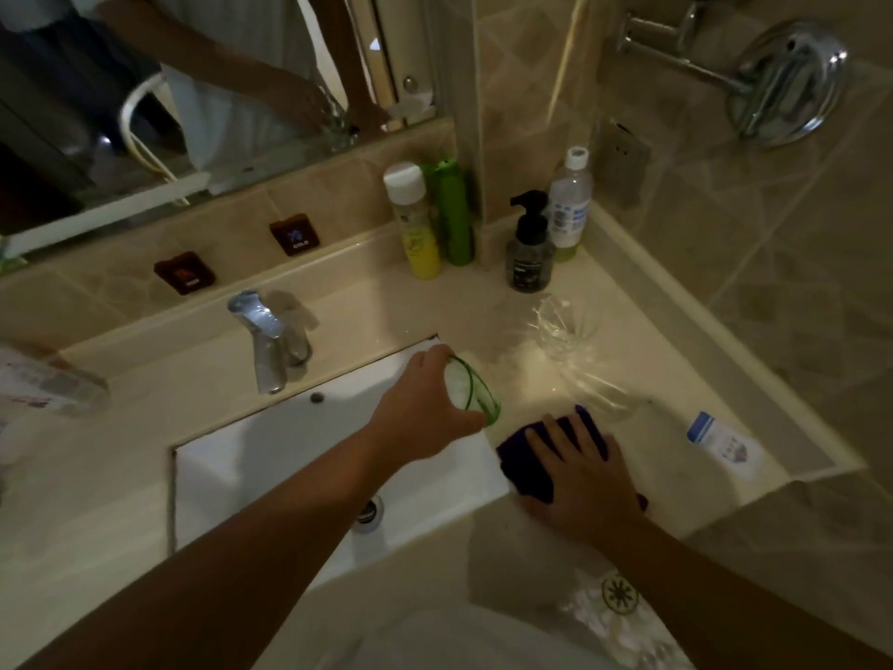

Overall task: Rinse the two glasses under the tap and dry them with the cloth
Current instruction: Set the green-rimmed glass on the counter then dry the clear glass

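At the far left a clear plastic packet lies on the desk, and behind the white sink the chrome tap stands with no water visibly running. The left hand reaches across the sink's right edge, its fingers curled round a green-tinted glass, which is tipped so that its mouth faces up and toward the camera. This looks like the change from rinsing to drying: the sound way is to keep that firm grip on the glass, hold it over the sink so drips fall there, and bring the cloth up to its rim and then inside. Just right of it the right hand lies flat on a dark purple cloth at the desk's front edge, fingers spread and nearly straight, pressing rather than gripping; it must gather the cloth before wiping. Behind, toward the corner, the second glass stands on the desk, clear, faceted and hard to make out against the pale top; whether it is wet I cannot tell. Bottles line the back ledge, and a small white and blue packet lies at the far right.
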